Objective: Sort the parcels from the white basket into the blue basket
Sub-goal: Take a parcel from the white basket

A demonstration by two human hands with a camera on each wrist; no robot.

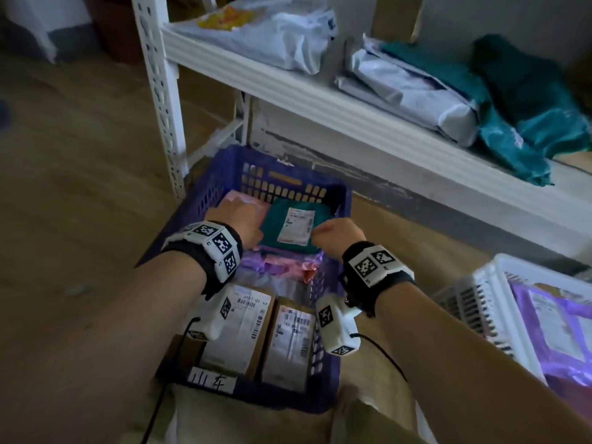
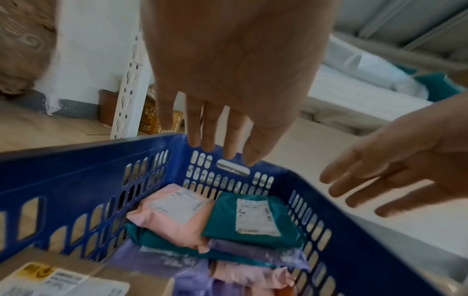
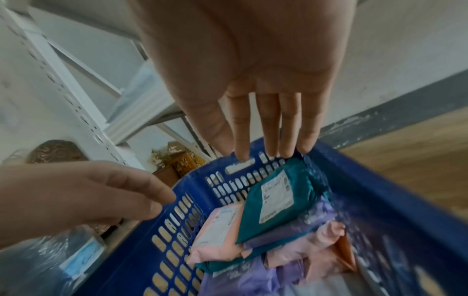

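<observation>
A white slotted-metal shelving rack (image 1: 320, 100) runs across the far side, its shelf holding crumpled grey and teal plastic mailers. On the wood-grain floor below it sits the blue perforated plastic basket (image 1: 230, 174), rectangular with slotted walls. At the right edge stands the white perforated plastic basket (image 1: 474, 302), with a glossy purple mailer inside. In the blue basket, two flat brown cardboard boxes (image 1: 237, 334) with white labels fill the near end. Soft purple and pink mailers are heaped in the middle. At the far end a teal plastic mailer parcel (image 2: 250, 218) with a white label lies on top, just right of a pink mailer parcel (image 2: 174, 212). Only the wrist views show the palms: the left hand (image 2: 228, 76) and right hand (image 3: 253, 80) both hang above the parcels, fingers straight, grasping nothing.
</observation>
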